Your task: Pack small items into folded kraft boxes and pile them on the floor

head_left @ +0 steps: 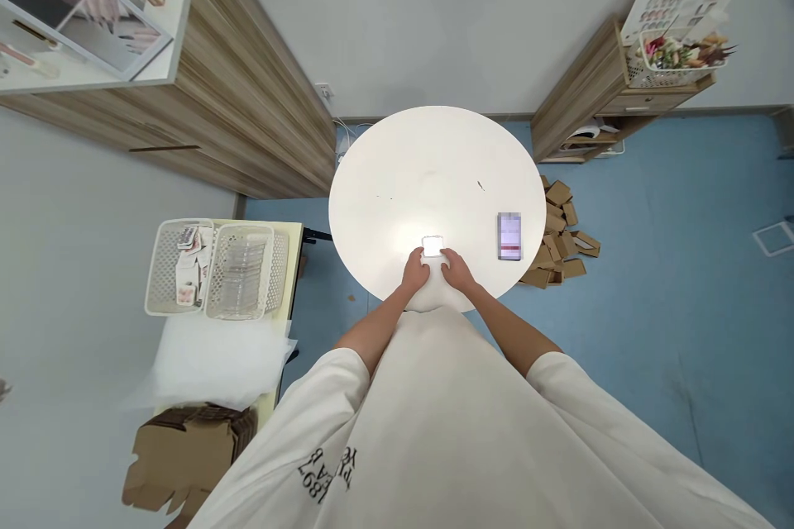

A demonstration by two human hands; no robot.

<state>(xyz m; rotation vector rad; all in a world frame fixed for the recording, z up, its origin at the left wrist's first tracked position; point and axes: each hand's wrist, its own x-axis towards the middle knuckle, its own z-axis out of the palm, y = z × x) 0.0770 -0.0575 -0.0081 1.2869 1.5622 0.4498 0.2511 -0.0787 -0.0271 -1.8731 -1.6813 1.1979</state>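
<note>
A small, flat white rectangle with a clear-looking rim [432,245], perhaps a little plastic case, lies near the front edge of the round white table [428,157]. At its left lower corner, my left hand [416,270] grips the rim with curled fingers. My right hand [457,269] pinches the opposite lower corner, thumb turned inward. Glare from the tabletop washes out the rectangle's surface, so its contents cannot be made out. To the right of my right hand lies a phone [509,236] with a lit screen.
On a side table at left stand a white basket of cards [162,269], another of clear plastic cases [241,273], white sheets [217,359] and flattened cardboard boxes [186,455]. Small brown boxes [558,240] heap on the floor at right. Wooden cabinets [260,74] flank the table.
</note>
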